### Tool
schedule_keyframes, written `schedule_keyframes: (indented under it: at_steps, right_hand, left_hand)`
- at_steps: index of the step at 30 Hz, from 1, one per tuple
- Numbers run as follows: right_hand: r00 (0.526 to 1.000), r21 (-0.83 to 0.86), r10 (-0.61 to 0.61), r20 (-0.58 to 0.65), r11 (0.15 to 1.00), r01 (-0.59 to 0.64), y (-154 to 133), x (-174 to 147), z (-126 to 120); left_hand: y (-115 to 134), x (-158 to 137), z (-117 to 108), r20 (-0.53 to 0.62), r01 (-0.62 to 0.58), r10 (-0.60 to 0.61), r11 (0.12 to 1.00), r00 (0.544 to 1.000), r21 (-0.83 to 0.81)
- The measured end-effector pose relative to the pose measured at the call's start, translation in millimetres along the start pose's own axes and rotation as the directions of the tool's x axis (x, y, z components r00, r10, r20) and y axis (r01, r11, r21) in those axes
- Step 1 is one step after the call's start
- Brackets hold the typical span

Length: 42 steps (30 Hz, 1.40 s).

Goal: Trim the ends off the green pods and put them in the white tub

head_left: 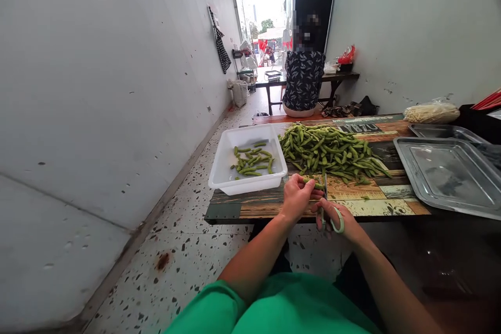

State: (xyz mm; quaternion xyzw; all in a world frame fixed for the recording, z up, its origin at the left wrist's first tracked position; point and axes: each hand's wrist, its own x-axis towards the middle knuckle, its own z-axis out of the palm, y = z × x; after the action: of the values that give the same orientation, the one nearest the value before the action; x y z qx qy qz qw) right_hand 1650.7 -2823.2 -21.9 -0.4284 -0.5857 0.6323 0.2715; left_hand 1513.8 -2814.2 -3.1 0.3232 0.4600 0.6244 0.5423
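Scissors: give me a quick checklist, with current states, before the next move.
1. Left hand has a green pod in its grip: ok.
2. Right hand has the scissors in its grip, by the pale green handles: ok.
3. Blades clear of the left fingertips: cannot tell; they are very close together in this view.
4. Pod set between the blades: cannot tell; its end overlaps them, but the gap is too small to see.
5. White tub has room: ok; some pods lie in it, with bare bottom showing.
6. Pod pile near the hands: ok, just beyond them.
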Motion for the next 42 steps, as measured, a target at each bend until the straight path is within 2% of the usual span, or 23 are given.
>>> schedule_keyframes:
  at_steps: [8, 9, 11, 12, 14, 15, 16, 18, 19, 20, 21, 22, 24, 25, 26, 28, 30, 34, 37, 39, 42]
  right_hand:
    - [0.994, -0.026, 0.055, -0.094, 0.998, -0.058, 10, 7, 0]
    - [0.993, -0.010, 0.062, -0.099, 0.998, -0.063, 12, 8, 0]
    - [0.994, 0.037, 0.073, -0.084, 0.997, -0.071, 14, 10, -2]
    - [0.994, 0.068, 0.077, -0.075, 0.995, -0.072, 14, 10, -3]
    - [0.995, 0.122, 0.086, -0.042, 0.989, -0.080, 14, 9, -5]
    - [0.996, 0.137, 0.083, -0.030, 0.987, -0.079, 14, 9, -6]
    - [0.997, 0.144, 0.080, -0.020, 0.987, -0.076, 13, 8, -7]
    - [0.997, 0.151, 0.072, -0.010, 0.986, -0.070, 11, 6, -7]
    - [0.997, 0.157, 0.070, -0.012, 0.985, -0.067, 10, 6, -6]
    - [0.997, 0.164, 0.071, -0.019, 0.984, -0.067, 9, 6, -6]
    - [0.997, 0.170, 0.078, -0.025, 0.983, -0.072, 8, 6, -5]
    - [0.996, 0.175, 0.085, -0.035, 0.982, -0.078, 7, 6, -4]
    - [0.994, 0.177, 0.091, -0.057, 0.981, -0.080, 5, 5, -3]
    - [0.994, 0.174, 0.088, -0.067, 0.982, -0.076, 4, 4, -3]
    - [0.994, 0.170, 0.085, -0.072, 0.983, -0.072, 3, 2, -3]
    - [0.993, 0.168, 0.086, -0.076, 0.983, -0.073, 3, -1, -4]
    - [0.992, 0.161, 0.096, -0.083, 0.983, -0.082, 4, -2, -6]
    - [0.995, 0.130, 0.075, -0.072, 0.989, -0.065, 9, 0, -7]
    - [0.996, 0.118, 0.073, -0.044, 0.991, -0.068, 14, 3, -7]
    - [0.995, 0.107, 0.088, -0.040, 0.991, -0.084, 17, 5, -8]
    - [0.996, 0.087, 0.083, -0.038, 0.993, -0.079, 20, 9, -11]
  left_hand:
    - [-11, 2, 7, -0.014, 0.002, -0.001, 0.997, 1.000, 0.077]
    - [-10, 3, 7, -0.019, -0.036, 0.039, 0.991, 0.999, 0.125]
    - [-2, 5, 1, -0.048, -0.206, 0.230, 0.934, 0.972, 0.292]
    - [6, 7, -4, -0.067, -0.312, 0.367, 0.861, 0.928, 0.402]
    - [30, 12, -18, -0.088, -0.436, 0.622, 0.636, 0.778, 0.637]
    - [44, 15, -25, -0.092, -0.425, 0.703, 0.523, 0.705, 0.739]
    - [57, 17, -31, -0.092, -0.365, 0.749, 0.422, 0.656, 0.830]
    - [76, 21, -36, -0.112, -0.193, 0.792, 0.279, 0.600, 0.941]
    - [80, 21, -35, -0.101, -0.145, 0.803, 0.227, 0.588, 0.963]
    - [80, 22, -31, -0.056, -0.147, 0.799, 0.179, 0.598, 0.973]
    - [75, 22, -24, 0.027, -0.200, 0.768, 0.133, 0.640, 0.971]
    - [67, 22, -17, 0.139, -0.282, 0.695, 0.095, 0.705, 0.955]
    - [46, 26, -3, 0.323, -0.386, 0.442, 0.058, 0.837, 0.921]
    - [35, 31, 3, 0.338, -0.369, 0.314, 0.042, 0.887, 0.929]
    - [25, 37, 7, 0.307, -0.318, 0.222, 0.018, 0.926, 0.948]
    - [9, 53, 11, 0.201, -0.203, 0.180, -0.011, 0.963, 0.979]
    - [-1, 72, 13, 0.134, -0.149, 0.224, 0.054, 0.965, 0.987]
    - [-9, 105, 12, -0.022, -0.078, 0.267, 0.360, 0.964, 0.930]
    - [-9, 116, 10, -0.129, -0.035, 0.250, 0.560, 0.960, 0.828]
    - [-9, 112, 9, -0.165, -0.015, 0.197, 0.684, 0.966, 0.729]
    - [-9, 87, 8, -0.131, 0.093, -0.046, 0.923, 0.990, 0.374]
